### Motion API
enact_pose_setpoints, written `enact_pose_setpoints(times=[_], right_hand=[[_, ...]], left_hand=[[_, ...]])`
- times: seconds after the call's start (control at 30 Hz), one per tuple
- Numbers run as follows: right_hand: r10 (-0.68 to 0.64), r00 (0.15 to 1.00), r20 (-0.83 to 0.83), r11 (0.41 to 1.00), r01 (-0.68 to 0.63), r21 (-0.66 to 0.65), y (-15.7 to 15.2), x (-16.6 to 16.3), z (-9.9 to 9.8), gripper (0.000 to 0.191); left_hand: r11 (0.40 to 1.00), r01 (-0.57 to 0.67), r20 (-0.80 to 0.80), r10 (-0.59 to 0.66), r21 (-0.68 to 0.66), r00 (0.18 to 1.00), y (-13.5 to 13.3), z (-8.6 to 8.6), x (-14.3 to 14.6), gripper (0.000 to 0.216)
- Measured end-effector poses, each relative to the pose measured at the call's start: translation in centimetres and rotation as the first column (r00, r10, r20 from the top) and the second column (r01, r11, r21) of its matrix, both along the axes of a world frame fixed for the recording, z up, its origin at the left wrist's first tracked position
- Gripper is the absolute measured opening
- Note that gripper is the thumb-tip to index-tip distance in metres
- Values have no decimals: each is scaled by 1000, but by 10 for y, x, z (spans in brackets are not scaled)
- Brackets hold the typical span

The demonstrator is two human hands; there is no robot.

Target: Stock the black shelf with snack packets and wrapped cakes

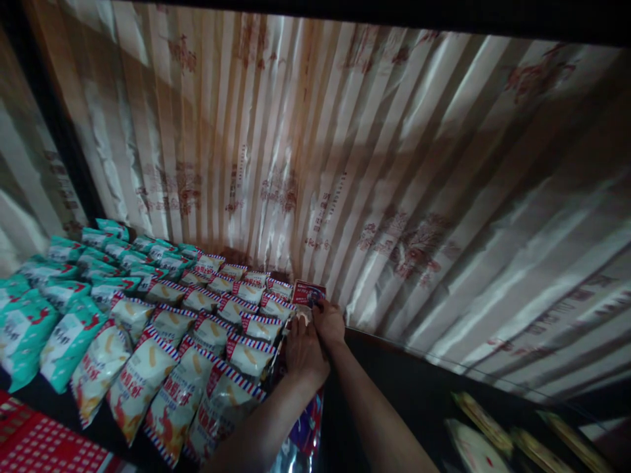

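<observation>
At the back of a dark shelf, both hands are close together over a dark red snack packet [309,293] that stands near the curtain. My right hand [330,323] has its fingers curled at the packet's right edge. My left hand [305,347] is just in front, fingers bent and pressed together against its lower part; the fingertips are partly hidden. Below my left wrist lies a shiny blue-purple packet [308,427], partly covered by my forearm. White snack bags [251,355] with red-and-blue striped edges stand in rows directly left of my hands.
Teal snack bags [73,335] fill the shelf's far left. A red perforated basket [44,437] sits at the lower left. Several flat yellowish packs [483,424] lie at the lower right. A pleated printed curtain [394,164] hangs behind the dark shelf [394,368].
</observation>
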State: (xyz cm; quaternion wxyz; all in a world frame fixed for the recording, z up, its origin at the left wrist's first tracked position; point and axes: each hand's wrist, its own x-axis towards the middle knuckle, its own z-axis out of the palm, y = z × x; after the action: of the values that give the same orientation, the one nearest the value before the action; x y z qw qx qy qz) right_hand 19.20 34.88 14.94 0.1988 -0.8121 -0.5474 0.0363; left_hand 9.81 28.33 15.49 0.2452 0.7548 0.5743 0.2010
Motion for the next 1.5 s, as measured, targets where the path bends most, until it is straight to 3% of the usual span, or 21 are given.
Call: enact_pose_setpoints(times=[0.2,0.5,0.73,0.97,1.2,1.33,1.5], right_hand=[[-27,999,-17,1000,27,-6,-6,-1,0,37],[59,996,-70,979,-44,201,-25,6,-6,34],[113,986,-120,957,-76,279,-62,13,-13,30],[114,951,-287,942,-12,336,-131,8,-17,32],[208,868,-451,869,48,493,-241,-7,-31,35],[198,856,-478,886,52,461,-308,-20,-59,30],[134,874,-467,963,-3,271,-366,-36,-115,32]], left_hand=[[1000,7,3,-7,-7,1000,-1,5,0,60],[996,-4,6,3,88,1000,-1,1,1,57],[994,60,7,-61,90,998,-27,10,-2,55],[980,145,51,-153,135,987,-85,15,-7,42],[940,325,117,-337,106,934,-177,1,-17,47],[919,389,127,-379,-62,917,-237,-24,-30,49],[868,453,172,-424,-203,889,-285,-80,-55,58]])
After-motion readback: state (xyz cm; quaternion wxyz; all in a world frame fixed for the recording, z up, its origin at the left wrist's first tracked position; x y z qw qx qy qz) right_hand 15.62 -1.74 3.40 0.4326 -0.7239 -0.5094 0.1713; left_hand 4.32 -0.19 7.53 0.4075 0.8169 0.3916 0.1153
